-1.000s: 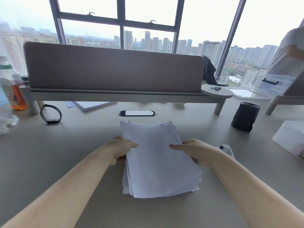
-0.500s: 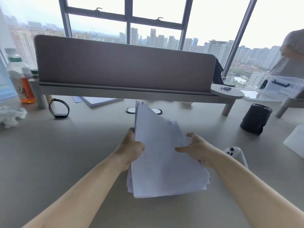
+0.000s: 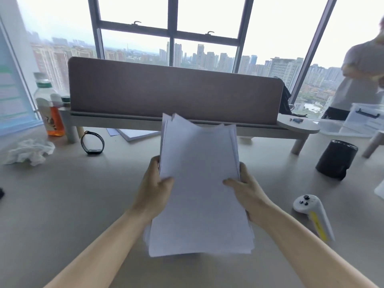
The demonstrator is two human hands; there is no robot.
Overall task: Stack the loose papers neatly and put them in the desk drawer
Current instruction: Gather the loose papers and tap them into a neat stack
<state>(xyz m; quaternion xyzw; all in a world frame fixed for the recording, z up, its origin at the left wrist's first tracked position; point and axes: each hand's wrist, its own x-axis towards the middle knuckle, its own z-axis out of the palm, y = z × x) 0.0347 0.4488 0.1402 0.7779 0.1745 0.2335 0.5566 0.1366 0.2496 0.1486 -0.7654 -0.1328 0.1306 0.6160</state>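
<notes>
Both hands clamp the paper stack upright over the worktop: left hand and right hand each grip a side edge, sheets uneven on top.

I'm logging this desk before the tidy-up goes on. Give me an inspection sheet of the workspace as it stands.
Surface: pale desk, with a raised shelf carrying a divider panel.
Job's things: paper stack held up on edge, top edges uneven; no drawer in view.
Clutter: drink bottle, crumpled tissue, wristband, black cup, white controller, more sheets under the shelf.
Hands: left hand and right hand grip the stack's two sides.
Cables: nothing seen.
Surroundings: large windows onto a city; another person at far right.
</notes>
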